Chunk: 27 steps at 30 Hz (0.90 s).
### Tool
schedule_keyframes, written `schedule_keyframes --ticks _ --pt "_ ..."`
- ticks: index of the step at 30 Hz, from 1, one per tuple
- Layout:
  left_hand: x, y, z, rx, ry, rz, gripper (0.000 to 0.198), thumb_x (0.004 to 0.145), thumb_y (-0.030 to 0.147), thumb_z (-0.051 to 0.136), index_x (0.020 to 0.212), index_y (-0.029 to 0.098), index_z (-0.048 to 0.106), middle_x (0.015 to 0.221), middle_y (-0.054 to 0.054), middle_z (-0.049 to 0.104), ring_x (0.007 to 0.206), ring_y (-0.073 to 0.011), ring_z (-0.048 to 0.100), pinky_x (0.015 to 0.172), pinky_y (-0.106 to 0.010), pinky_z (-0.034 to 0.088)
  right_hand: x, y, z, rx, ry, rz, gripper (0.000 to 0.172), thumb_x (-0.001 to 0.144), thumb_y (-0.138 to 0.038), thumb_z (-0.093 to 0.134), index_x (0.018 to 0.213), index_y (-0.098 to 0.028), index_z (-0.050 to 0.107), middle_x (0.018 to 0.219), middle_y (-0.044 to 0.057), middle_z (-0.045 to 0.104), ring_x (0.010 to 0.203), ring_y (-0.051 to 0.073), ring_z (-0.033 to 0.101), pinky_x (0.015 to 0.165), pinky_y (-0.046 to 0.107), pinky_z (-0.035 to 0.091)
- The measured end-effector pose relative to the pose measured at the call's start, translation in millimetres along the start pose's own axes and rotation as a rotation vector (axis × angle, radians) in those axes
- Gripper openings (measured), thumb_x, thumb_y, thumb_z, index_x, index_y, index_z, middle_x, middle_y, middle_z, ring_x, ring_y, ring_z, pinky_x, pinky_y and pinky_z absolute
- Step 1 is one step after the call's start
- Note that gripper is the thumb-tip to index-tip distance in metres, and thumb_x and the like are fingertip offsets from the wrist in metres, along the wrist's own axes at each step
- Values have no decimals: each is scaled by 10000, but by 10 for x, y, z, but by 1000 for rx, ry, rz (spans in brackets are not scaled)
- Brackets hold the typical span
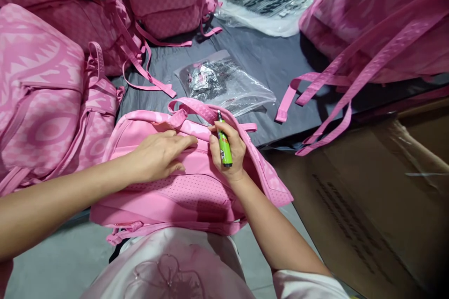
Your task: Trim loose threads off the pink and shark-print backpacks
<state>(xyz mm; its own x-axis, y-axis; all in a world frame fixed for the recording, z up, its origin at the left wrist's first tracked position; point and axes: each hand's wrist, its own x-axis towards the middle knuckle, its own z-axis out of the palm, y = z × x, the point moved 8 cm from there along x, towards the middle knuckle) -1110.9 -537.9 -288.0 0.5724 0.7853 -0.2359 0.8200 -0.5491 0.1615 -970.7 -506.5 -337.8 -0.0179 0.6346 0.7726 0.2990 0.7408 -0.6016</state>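
Note:
A pink backpack (175, 191) lies back-side up on my lap at the edge of a dark grey table (266, 65). My left hand (159, 154) rests flat on its upper back panel, fingers stretched toward the top handle. My right hand (228, 152) is closed round a green marker (223, 142), tip pointing away from me, and its fingers press on the backpack just below the handle and shoulder strap (259, 163).
Several more pink backpacks are piled at the left (42, 98), back (164, 0) and right (379, 23), straps trailing over the table. Clear plastic bags (224, 81) lie mid-table and further back (266, 4). A brown cardboard box (368, 205) stands at the right.

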Motion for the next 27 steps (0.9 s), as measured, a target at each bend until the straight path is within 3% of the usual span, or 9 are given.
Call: schedule_keyframes --ticks 3,6,10,14,16,19,23,27 --pt "7 9 39 84 -53 9 305 895 358 647 1125 176 562 1022 -70 670 921 -237 554 745 -329 409 -6 -12 -1 9 -15 -38 386 913 -144 583 1283 -241 544 1042 76 705 959 221 707 884 399 597" --pt "-75 -4 1 209 -65 53 291 921 429 596 1040 163 593 900 -87 642 870 -246 551 750 -348 401 -20 -22 -4 13 -29 -73 423 903 -121 580 1303 -251 544 1058 73 701 977 221 695 896 398 585" --pt "-352 -168 -162 311 -34 90 315 944 499 537 961 202 641 888 -83 647 886 -249 558 850 -393 397 -33 -24 1 15 -36 -95 438 898 -120 573 1313 -259 543 1066 73 691 973 222 684 883 395 580" --pt "-538 -303 -273 331 -12 24 328 976 476 478 931 216 673 907 -75 669 892 -251 564 864 -419 401 -22 -27 8 23 -14 -81 420 907 -117 566 1304 -254 538 1035 70 683 953 216 678 868 395 580" --pt "-501 -233 -272 275 36 10 296 977 433 493 1077 206 654 1061 -94 677 1003 -265 577 904 -422 412 -16 -39 6 28 -3 -72 415 907 -121 569 1300 -249 540 1027 70 684 942 216 677 865 397 581" --pt "-296 -51 -140 90 30 29 403 966 414 530 1283 164 538 1223 -123 640 1111 -260 581 921 -390 445 -18 -53 4 23 -9 -62 407 915 -134 559 1304 -249 537 1049 75 688 964 221 681 878 403 581" --pt "-64 -23 34 69 -90 -49 342 945 416 563 1173 161 558 1067 -88 688 956 -244 643 769 -342 464 -34 -42 11 -9 -42 -68 395 922 -139 546 1302 -245 531 1086 86 689 1013 224 683 918 405 574" --pt "-247 -104 -33 250 -143 -32 264 963 435 519 959 185 602 877 -68 692 812 -235 634 724 -353 432 -60 -40 11 -10 -48 -107 413 923 -122 543 1313 -254 521 1100 86 682 1023 214 682 917 390 576"
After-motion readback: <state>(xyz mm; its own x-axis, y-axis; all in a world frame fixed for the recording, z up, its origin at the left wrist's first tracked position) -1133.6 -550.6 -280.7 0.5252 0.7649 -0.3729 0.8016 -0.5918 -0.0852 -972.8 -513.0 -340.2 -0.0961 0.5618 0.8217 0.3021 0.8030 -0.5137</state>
